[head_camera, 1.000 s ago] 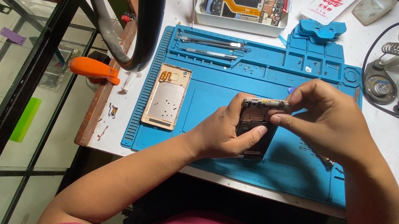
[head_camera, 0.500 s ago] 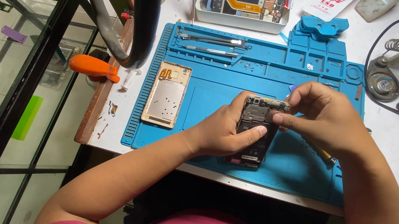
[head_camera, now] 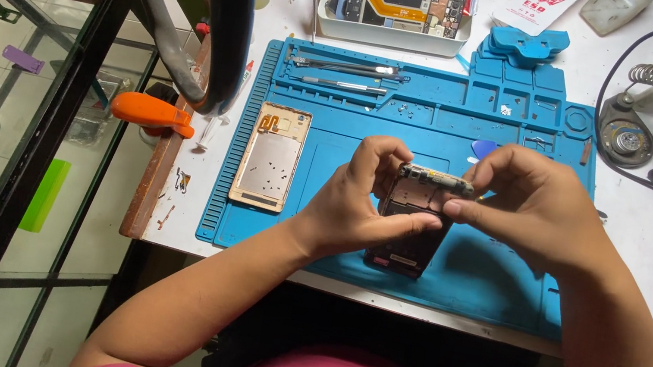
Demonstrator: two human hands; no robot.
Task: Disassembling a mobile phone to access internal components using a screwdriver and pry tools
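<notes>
While the left hand (head_camera: 362, 207) grips the opened phone (head_camera: 412, 223) over the blue mat (head_camera: 494, 280), the right hand (head_camera: 528, 207) pinches its top edge.

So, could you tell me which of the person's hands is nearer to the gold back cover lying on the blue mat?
Left. The left hand grips the opened phone just right of the gold back cover, without touching it; the right hand is farther right, beyond the phone.

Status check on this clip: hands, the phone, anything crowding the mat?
Left hand and right hand both grip the opened phone, tilted up over the blue mat. Gold back cover lies apart to the left. Nothing blocking.
</notes>
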